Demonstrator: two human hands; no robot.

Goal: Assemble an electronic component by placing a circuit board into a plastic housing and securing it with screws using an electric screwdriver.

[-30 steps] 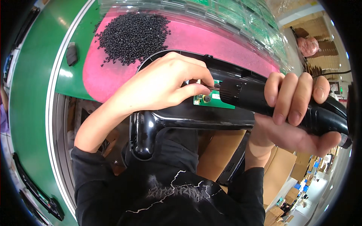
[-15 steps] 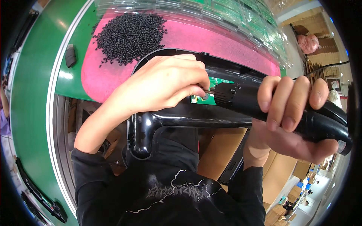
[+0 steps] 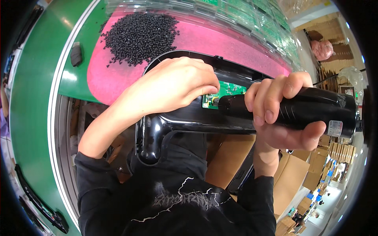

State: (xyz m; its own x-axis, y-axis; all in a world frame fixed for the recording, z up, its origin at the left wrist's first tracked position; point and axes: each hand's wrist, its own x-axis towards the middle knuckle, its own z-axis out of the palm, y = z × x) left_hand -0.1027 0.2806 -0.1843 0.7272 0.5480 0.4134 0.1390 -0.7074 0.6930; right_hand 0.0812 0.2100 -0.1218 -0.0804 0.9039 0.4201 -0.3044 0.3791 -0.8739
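Observation:
A glossy black plastic housing [image 3: 197, 120] lies open-side up in front of me, and a green circuit board [image 3: 232, 87] sits inside it. My right hand [image 3: 271, 102] is wrapped round a black electric screwdriver [image 3: 315, 108]. Its nose points down at the board's left part, and the tip is hidden. Across the housing's left end reaches my left hand [image 3: 179, 84]. Its fingers are bent together at the board's left edge, close to the screwdriver's nose. Whatever they pinch, if anything, is out of sight.
A heap of small black screws [image 3: 141, 37] lies on a pink mat [image 3: 100, 76] on the green table [image 3: 37, 94]. Clear plastic trays [image 3: 252, 23] with green boards stand along the far side. A dark grey object [image 3: 76, 55] lies left of the mat. Cardboard [image 3: 230, 157] shows below the housing.
The screwdriver has tilted and shifted left, its nose now lower over the board. Its bit, visible beside my left fingers before, is now hidden. My left hand stays nearly in place.

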